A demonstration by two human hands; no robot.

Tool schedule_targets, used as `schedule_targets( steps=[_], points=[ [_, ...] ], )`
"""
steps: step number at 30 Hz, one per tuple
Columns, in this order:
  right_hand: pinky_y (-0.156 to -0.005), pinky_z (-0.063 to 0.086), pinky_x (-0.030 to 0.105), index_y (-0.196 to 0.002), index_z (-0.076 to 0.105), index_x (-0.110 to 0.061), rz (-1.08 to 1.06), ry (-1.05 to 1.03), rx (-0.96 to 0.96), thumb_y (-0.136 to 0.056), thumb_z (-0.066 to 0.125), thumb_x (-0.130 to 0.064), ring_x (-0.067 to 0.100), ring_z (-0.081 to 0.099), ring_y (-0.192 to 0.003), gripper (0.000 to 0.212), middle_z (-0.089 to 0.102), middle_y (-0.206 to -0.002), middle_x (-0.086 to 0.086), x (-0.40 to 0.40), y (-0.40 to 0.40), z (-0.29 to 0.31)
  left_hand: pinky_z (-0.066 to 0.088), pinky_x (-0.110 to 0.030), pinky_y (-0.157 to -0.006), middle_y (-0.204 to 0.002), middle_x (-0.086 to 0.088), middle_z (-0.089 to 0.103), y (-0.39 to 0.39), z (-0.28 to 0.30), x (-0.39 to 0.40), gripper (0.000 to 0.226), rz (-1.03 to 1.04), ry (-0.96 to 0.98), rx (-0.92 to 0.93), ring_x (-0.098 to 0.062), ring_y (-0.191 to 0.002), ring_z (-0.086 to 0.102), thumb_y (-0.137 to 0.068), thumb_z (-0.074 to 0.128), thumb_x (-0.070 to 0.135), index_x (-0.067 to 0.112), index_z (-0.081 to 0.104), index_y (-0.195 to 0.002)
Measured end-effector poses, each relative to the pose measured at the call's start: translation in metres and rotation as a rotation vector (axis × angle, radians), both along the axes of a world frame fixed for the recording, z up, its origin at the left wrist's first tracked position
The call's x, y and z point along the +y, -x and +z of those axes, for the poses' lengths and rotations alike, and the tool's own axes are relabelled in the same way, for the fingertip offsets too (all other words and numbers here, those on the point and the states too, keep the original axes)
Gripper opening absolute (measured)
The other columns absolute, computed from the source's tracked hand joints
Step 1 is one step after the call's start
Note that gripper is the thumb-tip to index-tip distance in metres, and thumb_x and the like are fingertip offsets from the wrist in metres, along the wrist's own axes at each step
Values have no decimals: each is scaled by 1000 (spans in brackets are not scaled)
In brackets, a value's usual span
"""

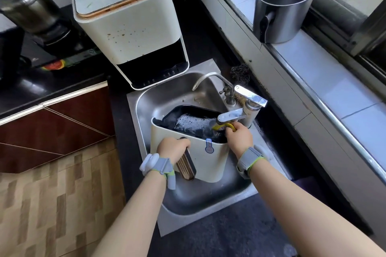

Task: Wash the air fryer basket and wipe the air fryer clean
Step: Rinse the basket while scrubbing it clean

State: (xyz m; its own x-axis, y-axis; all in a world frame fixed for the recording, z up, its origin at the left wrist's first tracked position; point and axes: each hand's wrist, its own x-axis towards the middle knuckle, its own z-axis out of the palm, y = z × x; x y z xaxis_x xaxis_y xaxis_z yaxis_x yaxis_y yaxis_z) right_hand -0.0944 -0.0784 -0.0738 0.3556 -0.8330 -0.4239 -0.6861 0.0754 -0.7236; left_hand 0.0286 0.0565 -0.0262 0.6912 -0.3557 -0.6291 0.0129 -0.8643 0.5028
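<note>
The cream air fryer basket (211, 164) with a black inside stands tilted in the steel sink (144, 102). Soap foam (193, 122) covers part of its inside. My left hand (172, 147) grips the basket's copper-coloured handle (186, 166) at its front. My right hand (238, 136) holds a yellow sponge (223, 126) pressed inside the basket's right rim, under the tap. The cream air fryer body (127, 27) stands on the black counter behind the sink, its drawer slot open and dark, with brown spots on its front.
Two taps (240, 102) rise at the sink's right rim, beside a steel wool scrubber (240, 73). A tall steel pot (284, 4) sits on the window ledge. A dark pressure cooker (29, 6) rests on the stove at the left. Wood-pattern floor lies lower left.
</note>
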Motion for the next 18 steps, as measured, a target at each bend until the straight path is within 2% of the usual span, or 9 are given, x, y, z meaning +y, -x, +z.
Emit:
schedule_targets(
  steps=[3,5,7,10,12,15,18],
  points=[
    [-68,35,28,-96,62,2,-15,-70,-2,-90,47,-13,37,56,-92,22,64,-98,22,-7,-5,-3,46,-38,-67,-73,-12,67,-8,0,-4,37,47,48,28,-25,-65,56,-47,55,34,3,67,-63],
    [-65,35,29,-92,62,4,-72,-138,-44,-89,47,-13,33,55,-82,23,63,-92,22,-11,-7,-7,38,-35,-64,-72,-11,63,-12,3,-6,30,69,68,39,-21,-65,49,-47,54,33,8,58,-63],
    [-57,35,28,-82,62,-4,-175,-253,-142,-89,48,-13,26,47,-65,18,57,-80,18,-11,-8,-10,33,-34,-61,-67,-9,58,-16,7,-10,25,84,80,19,-19,-63,45,-49,53,32,11,51,-60],
    [-41,32,20,-72,59,-17,-302,-410,-245,-92,48,-12,18,37,-49,24,48,-63,6,-5,-8,-20,26,-31,-54,-54,-5,39,-18,12,-13,24,74,103,-84,-19,-57,33,-56,53,31,15,35,-52],
    [-33,30,13,-78,59,-16,-359,-490,-283,-94,46,-12,17,35,-45,21,44,-58,5,1,-9,-24,23,-28,-51,-54,-4,34,-21,10,-15,27,52,122,-146,-19,-57,28,-63,54,27,16,32,-51],
    [-32,34,12,-77,54,-15,-407,-601,-292,-95,45,-10,18,37,-46,20,45,-60,7,9,-11,-28,20,-25,-47,-52,-1,29,-23,8,-17,28,5,114,-242,-21,-53,23,-60,51,30,18,27,-52],
    [-31,41,16,-73,52,-14,-381,-668,-238,-93,43,-4,20,41,-47,24,47,-62,10,20,-10,-31,27,-25,-46,-56,1,41,-22,7,-20,26,-31,66,-328,-21,-50,36,-62,53,35,14,37,-61]
  ],
)
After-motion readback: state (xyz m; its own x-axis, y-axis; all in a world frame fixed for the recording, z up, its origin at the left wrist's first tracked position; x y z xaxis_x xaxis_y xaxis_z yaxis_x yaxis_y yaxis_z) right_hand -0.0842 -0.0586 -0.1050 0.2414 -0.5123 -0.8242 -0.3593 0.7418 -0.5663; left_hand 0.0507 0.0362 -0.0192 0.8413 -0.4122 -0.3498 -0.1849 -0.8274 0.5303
